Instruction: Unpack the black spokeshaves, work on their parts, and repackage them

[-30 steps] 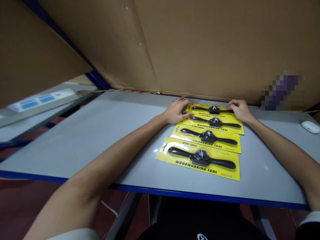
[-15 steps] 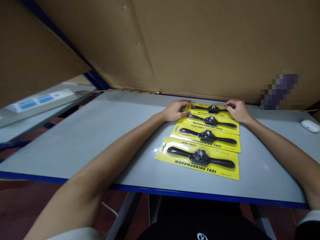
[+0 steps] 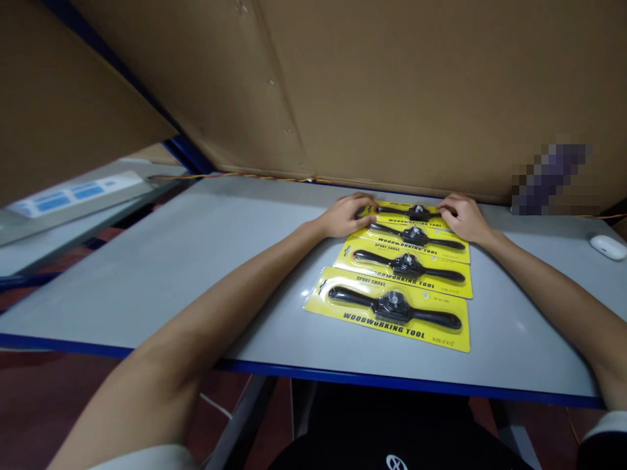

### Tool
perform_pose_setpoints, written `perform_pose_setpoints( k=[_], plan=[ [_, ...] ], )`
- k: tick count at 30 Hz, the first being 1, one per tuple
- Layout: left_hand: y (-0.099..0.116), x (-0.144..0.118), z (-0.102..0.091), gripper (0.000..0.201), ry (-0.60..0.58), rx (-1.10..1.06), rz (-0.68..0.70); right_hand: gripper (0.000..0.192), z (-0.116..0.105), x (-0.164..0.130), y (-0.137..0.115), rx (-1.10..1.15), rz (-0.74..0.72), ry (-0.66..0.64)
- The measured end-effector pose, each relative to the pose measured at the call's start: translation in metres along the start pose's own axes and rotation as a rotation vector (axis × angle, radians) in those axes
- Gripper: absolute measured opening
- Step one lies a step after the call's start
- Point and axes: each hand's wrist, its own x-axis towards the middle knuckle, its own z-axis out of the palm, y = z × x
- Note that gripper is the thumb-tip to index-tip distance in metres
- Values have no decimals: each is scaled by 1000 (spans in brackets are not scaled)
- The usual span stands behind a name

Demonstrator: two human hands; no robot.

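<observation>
Several packaged spoke shaves lie in a column on the grey table, each a black two-handled tool under clear plastic on a yellow card. The nearest spoke shave package (image 3: 392, 310) is in full view; the ones behind it overlap. At the far end, my left hand (image 3: 344, 216) has its thumb and fingers curled around the left end of the farthest spoke shave package (image 3: 418, 212). My right hand (image 3: 464, 219) is bent over that package's right end, fingers and thumb pressed at its edge. Both hands cover the ends of this card.
The grey table (image 3: 220, 261) has a blue front edge, with a cardboard wall (image 3: 392, 98) behind. A white earbud-style case (image 3: 607, 247) lies at the right. Coloured wires (image 3: 264, 177) run along the back. At the left, a white-and-blue box (image 3: 83, 194) rests on another surface.
My right hand has shifted slightly left over the end of the farthest package. My left hand and the other packages stay almost where they were.
</observation>
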Motion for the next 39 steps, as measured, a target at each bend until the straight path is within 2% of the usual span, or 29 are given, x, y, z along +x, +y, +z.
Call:
perform_pose_setpoints(
  k=[6,12,15,18,23,31,35,39],
  plan=[
    [-4,0,1,55,-14,24,25,34,-1,-1,1,-58,-24,-28],
    [-8,0,2,55,-8,28,29,34,-1,-3,-3,-20,-33,-28],
    [-7,-1,2,53,-11,30,20,29,-3,-1,-3,45,-10,-33],
    [-3,-1,2,54,-2,23,6,24,-6,3,1,196,23,-94],
    [3,0,3,60,13,13,-17,27,-8,9,10,325,38,-170],
    [2,-2,0,57,66,-75,-61,44,-15,14,8,435,349,-190],
    [2,-2,-1,50,115,-142,-73,43,-27,17,2,464,492,-224],
    [5,-3,-2,44,185,-129,-94,38,-35,18,-6,462,519,-256]
  ],
)
